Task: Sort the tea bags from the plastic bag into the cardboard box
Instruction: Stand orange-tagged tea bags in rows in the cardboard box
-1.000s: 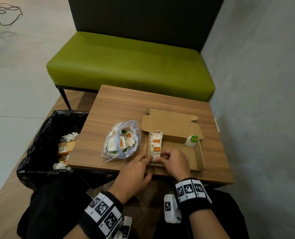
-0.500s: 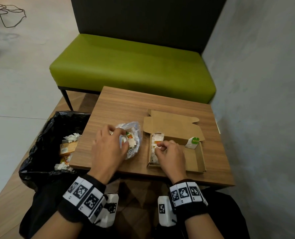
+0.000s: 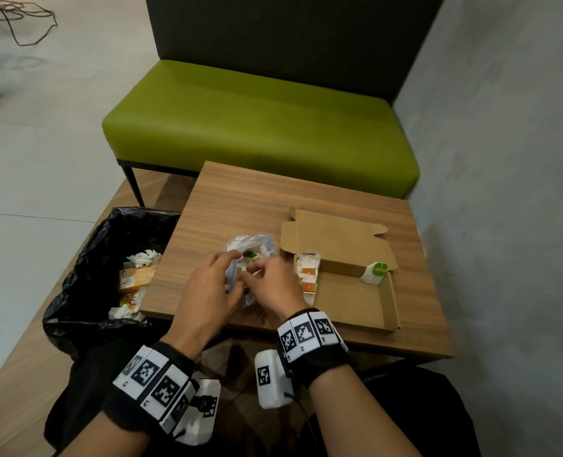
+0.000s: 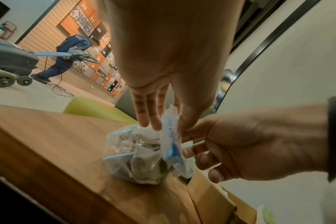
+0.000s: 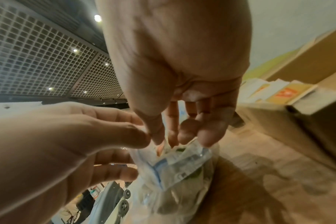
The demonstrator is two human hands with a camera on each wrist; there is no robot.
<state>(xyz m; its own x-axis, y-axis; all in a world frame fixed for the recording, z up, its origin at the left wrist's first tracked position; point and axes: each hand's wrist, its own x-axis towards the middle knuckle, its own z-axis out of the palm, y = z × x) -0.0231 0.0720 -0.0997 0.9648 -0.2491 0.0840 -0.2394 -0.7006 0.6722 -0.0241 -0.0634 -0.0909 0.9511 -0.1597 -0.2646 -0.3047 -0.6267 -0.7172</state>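
Observation:
The clear plastic bag (image 3: 260, 242) with the blue zip edge lies on the wooden table (image 3: 273, 199), left of the open cardboard box (image 3: 349, 298). Both hands are at its mouth. My left hand (image 3: 234, 275) pinches the bag's edge between thumb and fingers; the left wrist view shows this grip (image 4: 167, 121) on the bag (image 4: 136, 159). My right hand (image 3: 257, 272) pinches the opposite rim, its fingertips (image 5: 171, 141) at the bag's (image 5: 182, 166) opening. White tea bags with orange labels (image 3: 308, 273) are stacked in the box's left end. One green-tagged tea bag (image 3: 376, 272) leans at its right.
A bin with a black liner (image 3: 85, 268) holding scraps stands against the table's left edge. A green bench (image 3: 260, 127) sits behind the table, and a grey wall runs along the right. Far off, a person with a floor machine (image 4: 67, 57) works.
My left hand left the box and went to the bag first. My right hand has now come over from the tea bags in the box to the bag's mouth.

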